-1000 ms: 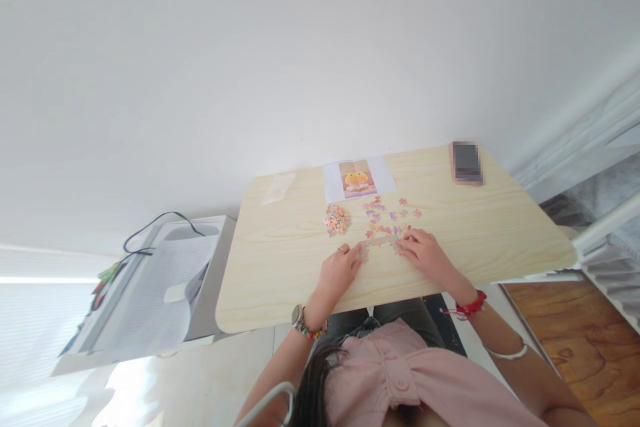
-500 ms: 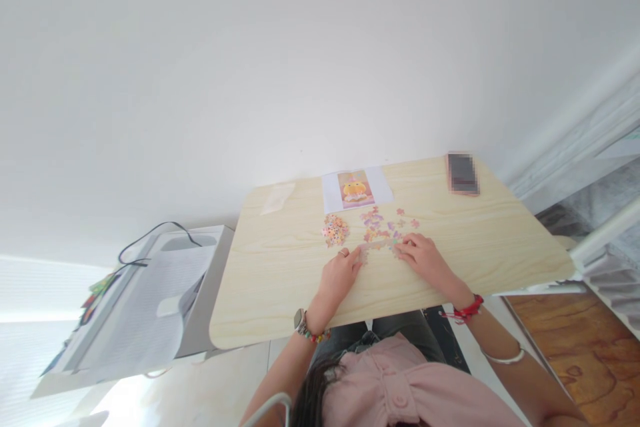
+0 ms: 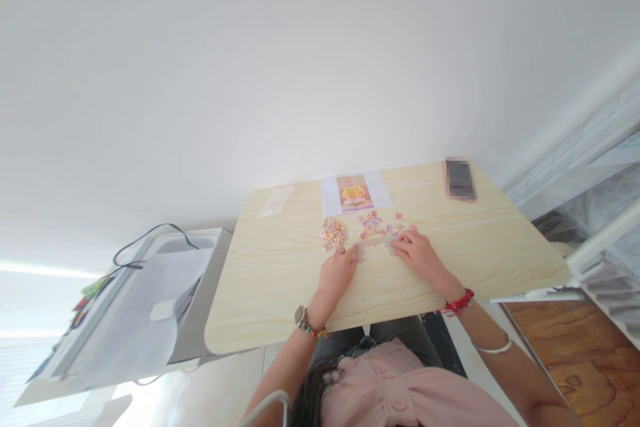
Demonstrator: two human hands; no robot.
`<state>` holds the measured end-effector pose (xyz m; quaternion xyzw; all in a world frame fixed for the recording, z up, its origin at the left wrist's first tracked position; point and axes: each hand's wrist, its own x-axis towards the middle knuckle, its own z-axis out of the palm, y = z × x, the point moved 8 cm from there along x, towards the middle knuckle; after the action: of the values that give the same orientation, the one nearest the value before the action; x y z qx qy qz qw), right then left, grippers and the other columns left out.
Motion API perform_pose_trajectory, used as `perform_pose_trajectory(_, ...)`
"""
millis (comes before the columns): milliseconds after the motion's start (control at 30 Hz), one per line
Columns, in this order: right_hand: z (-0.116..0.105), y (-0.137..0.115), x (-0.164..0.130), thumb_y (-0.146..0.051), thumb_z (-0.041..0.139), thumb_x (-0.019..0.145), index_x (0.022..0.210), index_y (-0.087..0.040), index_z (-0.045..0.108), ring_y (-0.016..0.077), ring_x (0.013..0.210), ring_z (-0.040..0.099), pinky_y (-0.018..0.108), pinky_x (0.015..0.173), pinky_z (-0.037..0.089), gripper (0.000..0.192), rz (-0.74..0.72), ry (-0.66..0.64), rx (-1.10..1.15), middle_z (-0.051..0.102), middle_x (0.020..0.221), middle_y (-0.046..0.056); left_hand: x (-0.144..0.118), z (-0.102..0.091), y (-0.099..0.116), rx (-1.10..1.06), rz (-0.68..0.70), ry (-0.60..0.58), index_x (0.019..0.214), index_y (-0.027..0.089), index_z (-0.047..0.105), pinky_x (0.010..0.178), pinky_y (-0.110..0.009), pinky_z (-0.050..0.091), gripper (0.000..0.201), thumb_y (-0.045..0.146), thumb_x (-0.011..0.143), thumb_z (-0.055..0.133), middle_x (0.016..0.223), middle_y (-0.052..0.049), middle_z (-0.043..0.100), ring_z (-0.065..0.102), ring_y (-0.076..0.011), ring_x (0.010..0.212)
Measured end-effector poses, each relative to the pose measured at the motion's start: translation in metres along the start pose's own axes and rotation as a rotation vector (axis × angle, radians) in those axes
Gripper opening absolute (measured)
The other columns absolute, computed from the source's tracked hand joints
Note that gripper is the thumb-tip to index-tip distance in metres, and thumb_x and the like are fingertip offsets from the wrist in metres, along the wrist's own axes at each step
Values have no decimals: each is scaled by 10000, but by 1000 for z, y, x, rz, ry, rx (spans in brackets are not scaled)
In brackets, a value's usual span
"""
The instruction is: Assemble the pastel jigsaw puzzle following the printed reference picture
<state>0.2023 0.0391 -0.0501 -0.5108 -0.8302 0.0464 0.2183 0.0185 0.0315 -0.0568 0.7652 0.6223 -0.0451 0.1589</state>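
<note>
Ideally, the left hand (image 3: pixel 336 272) and right hand (image 3: pixel 417 255), fingers flat on the joined puzzle pieces (image 3: pixel 380 238) mid-table (image 3: pixel 260 307), should press evenly, sparing the loose ones (image 3: pixel 371 220).

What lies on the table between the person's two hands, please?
In the head view, a joined strip of pastel jigsaw pieces spans the light wooden table between left hand and right hand.

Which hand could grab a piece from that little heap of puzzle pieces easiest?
Probably the left hand: its fingertips lie right beside the heap. The right hand rests farther off, on the scattered pieces.
</note>
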Motion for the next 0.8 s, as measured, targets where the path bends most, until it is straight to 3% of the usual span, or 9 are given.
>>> perform_pose_trajectory(500, -4, -7, -11, -268, 518, 814, 943, -257, 656, 201, 859, 513, 361, 752, 394, 188, -1, -7, 16, 565, 946, 66, -8, 1, -2, -19, 28, 17, 1268, 297, 361, 709, -257, 443, 391, 303, 877, 384, 1028, -53, 568, 587, -166, 877)
perform_pose_trajectory(800, -28, 40, -27, -267, 502, 797, 1032, -210, 610, 206, 840, 532, 383, 783, 437, 265, 178, 47, 110, 532, 987, 84, -13, -2, -7, -44, 15, 43, 1275, 255, 333, 720, -254, 440, 419, 303, 867, 412, 1080, -62, 558, 584, -169, 904)
